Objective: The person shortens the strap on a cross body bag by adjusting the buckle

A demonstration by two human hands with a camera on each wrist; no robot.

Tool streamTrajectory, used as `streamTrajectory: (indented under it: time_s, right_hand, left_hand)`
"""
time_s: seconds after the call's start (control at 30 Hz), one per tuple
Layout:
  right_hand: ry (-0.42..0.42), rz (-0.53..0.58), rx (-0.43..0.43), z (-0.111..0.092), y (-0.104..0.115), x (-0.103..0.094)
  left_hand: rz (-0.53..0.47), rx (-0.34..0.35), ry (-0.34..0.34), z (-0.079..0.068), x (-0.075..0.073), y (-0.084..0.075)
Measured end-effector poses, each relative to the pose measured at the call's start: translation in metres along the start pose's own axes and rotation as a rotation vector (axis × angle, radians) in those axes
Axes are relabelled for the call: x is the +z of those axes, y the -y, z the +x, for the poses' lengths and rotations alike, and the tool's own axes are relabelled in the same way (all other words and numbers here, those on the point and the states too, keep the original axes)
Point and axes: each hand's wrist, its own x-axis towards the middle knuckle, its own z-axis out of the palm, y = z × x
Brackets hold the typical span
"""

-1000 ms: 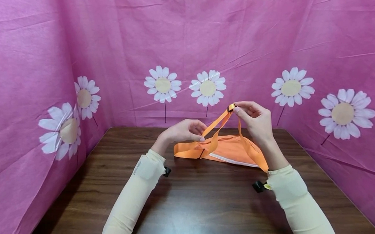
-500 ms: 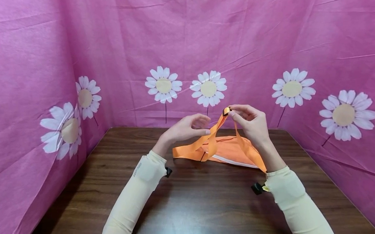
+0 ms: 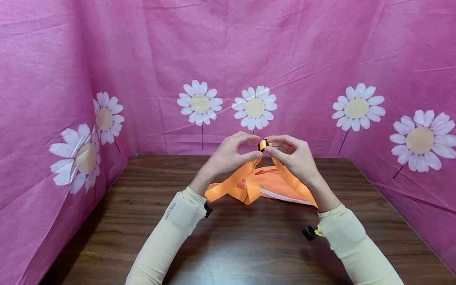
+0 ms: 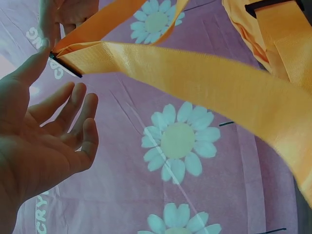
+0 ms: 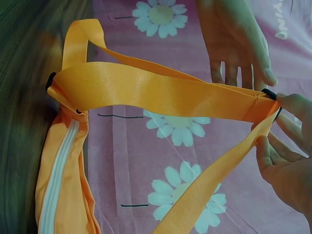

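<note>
1. While the buckle (image 3: 263, 145) is pinched by the right hand (image 3: 296, 157), the left hand (image 3: 229, 154) is held just beside it, fingers relaxed, nothing gripped.
2. The strap (image 5: 161, 92) is already threaded through the buckle; below it, the bag (image 3: 274, 182) is borne by the desk (image 3: 232, 251).
3. Work is judged unfinished, slack being left below the buckle.

In the head view, the right hand (image 3: 295, 160) hides part of the orange strap (image 3: 229, 185), and lettering on the left sleeve (image 3: 160, 245) is blurred. The orange bag (image 5: 78, 173) runs off the right wrist view's bottom edge. Whether the left hand (image 4: 46, 134) touches the dark buckle (image 5: 268, 93) cannot be told.
</note>
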Motion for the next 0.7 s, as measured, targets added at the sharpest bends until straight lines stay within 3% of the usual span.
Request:
streamTrajectory:
  time_s: [0.37, 0.7]
  right_hand:
    - [0.026, 0.015, -0.021, 0.0, -0.0029, 0.0042]
    - [0.061, -0.007, -0.006, -0.001, 0.0012, 0.0026]
  left_hand:
    - [0.007, -0.025, 0.044, 0.0014, 0.0006, 0.0091]
    - [-0.131, -0.129, 0.064, 0.0004, -0.0028, 0.009]
